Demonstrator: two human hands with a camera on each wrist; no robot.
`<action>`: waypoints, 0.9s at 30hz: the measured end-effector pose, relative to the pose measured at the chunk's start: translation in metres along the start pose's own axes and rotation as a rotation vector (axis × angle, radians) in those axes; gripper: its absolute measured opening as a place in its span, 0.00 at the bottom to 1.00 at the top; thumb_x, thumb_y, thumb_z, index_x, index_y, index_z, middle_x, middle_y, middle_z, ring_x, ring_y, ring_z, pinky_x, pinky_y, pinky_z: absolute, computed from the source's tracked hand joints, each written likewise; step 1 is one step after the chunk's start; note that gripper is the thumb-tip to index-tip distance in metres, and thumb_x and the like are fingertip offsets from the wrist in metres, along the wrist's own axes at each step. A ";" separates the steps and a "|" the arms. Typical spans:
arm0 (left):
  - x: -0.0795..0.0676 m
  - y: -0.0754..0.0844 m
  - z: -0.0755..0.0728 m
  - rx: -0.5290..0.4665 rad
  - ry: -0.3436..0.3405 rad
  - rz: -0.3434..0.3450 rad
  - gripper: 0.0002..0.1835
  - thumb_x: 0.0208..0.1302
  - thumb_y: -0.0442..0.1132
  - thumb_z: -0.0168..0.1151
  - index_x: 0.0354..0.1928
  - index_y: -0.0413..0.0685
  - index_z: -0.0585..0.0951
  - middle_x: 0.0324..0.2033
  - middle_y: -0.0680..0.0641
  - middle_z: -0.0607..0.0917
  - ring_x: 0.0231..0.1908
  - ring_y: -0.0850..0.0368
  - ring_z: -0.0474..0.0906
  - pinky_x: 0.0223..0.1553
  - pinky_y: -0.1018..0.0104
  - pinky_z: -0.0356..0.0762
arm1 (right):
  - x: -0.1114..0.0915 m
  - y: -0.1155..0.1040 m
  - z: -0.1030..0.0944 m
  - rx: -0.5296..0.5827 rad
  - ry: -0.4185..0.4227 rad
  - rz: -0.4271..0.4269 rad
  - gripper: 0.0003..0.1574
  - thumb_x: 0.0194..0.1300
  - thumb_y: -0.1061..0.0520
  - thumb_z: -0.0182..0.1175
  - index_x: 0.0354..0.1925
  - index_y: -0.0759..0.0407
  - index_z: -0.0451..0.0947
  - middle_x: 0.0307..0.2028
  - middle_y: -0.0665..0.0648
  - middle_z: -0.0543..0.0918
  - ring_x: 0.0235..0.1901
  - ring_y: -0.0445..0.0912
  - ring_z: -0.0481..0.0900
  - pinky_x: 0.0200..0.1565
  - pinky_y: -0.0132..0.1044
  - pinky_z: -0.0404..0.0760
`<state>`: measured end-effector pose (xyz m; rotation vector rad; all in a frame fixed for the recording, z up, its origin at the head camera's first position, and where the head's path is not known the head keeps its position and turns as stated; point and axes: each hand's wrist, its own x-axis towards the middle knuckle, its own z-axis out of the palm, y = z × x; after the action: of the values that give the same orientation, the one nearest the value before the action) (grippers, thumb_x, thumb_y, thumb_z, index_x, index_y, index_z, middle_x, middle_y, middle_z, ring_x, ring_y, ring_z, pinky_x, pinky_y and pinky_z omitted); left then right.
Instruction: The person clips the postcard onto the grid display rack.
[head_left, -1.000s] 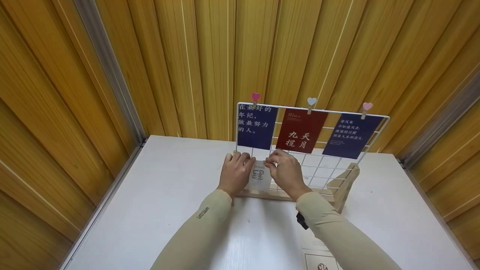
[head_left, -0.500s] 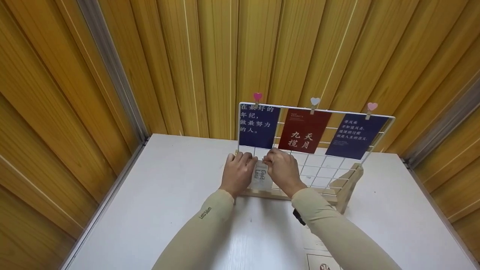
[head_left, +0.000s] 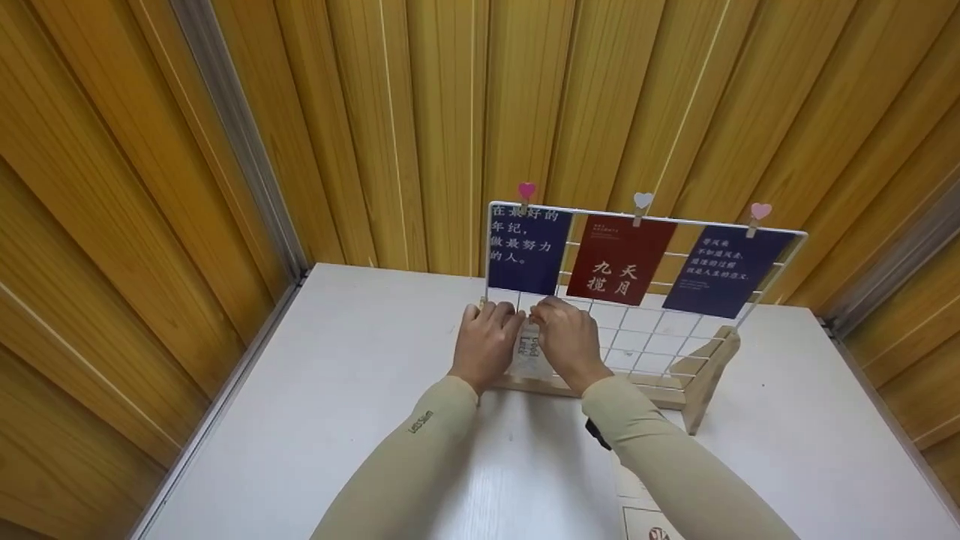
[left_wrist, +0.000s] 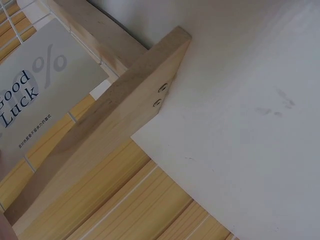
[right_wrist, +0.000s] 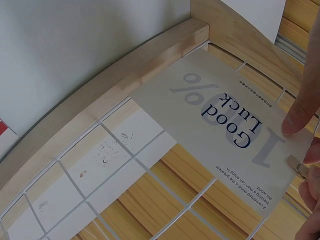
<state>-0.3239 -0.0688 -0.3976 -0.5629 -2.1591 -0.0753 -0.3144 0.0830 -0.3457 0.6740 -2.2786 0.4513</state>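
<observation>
A pale card [right_wrist: 200, 107] printed "Good Luck" lies against the lower left part of a white wire grid rack [head_left: 625, 328]. My left hand [head_left: 487, 345] holds the card near its upper edge, its thumb [right_wrist: 302, 107] on the printed face; its other fingers are mostly hidden. At that same edge, my right hand [head_left: 571, 341] pinches a small wooden clip [right_wrist: 298, 167] with a metal spring. The clip is partly covered by the fingertips. Higher on the rack hang a blue card [head_left: 527, 251], a red card [head_left: 621, 259] and another blue card [head_left: 727, 270].
Heart-topped clips in dark pink [head_left: 526, 191], white [head_left: 643, 201] and light pink [head_left: 760, 211] hold the upper cards. The rack's wooden foot [head_left: 709, 382] stands on a white table [head_left: 375, 352]. Printed cards [head_left: 641, 517] lie near the right forearm. Wood-patterned panels [head_left: 420, 135] enclose the back.
The rack and table have shifted slightly right in the head view. Both hands stay at the card's upper edge, and the left fingers now sit closer to the right ones.
</observation>
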 end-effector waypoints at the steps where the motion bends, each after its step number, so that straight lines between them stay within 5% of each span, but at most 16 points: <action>1: 0.000 0.001 0.000 -0.003 -0.001 -0.001 0.09 0.64 0.39 0.63 0.44 0.54 0.86 0.41 0.52 0.83 0.40 0.56 0.78 0.34 0.61 0.66 | 0.000 0.000 0.000 -0.005 -0.006 0.003 0.05 0.54 0.68 0.69 0.33 0.64 0.87 0.33 0.56 0.87 0.29 0.55 0.86 0.27 0.48 0.83; 15: 0.000 0.008 -0.003 -0.013 -0.018 0.006 0.10 0.64 0.38 0.62 0.46 0.52 0.86 0.41 0.51 0.84 0.41 0.55 0.79 0.33 0.61 0.66 | -0.006 -0.003 -0.006 0.076 -0.143 0.158 0.15 0.66 0.67 0.62 0.51 0.68 0.82 0.41 0.61 0.87 0.39 0.58 0.86 0.38 0.52 0.83; 27: -0.002 -0.001 -0.003 -0.007 -0.012 0.009 0.12 0.64 0.37 0.62 0.48 0.52 0.86 0.42 0.51 0.84 0.41 0.54 0.79 0.33 0.60 0.66 | -0.033 0.005 -0.023 0.166 0.062 -0.006 0.18 0.62 0.72 0.61 0.52 0.68 0.81 0.48 0.64 0.85 0.46 0.57 0.85 0.43 0.47 0.84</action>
<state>-0.3213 -0.0715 -0.3966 -0.5781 -2.1687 -0.0744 -0.2847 0.1093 -0.3544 0.7385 -2.1969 0.6553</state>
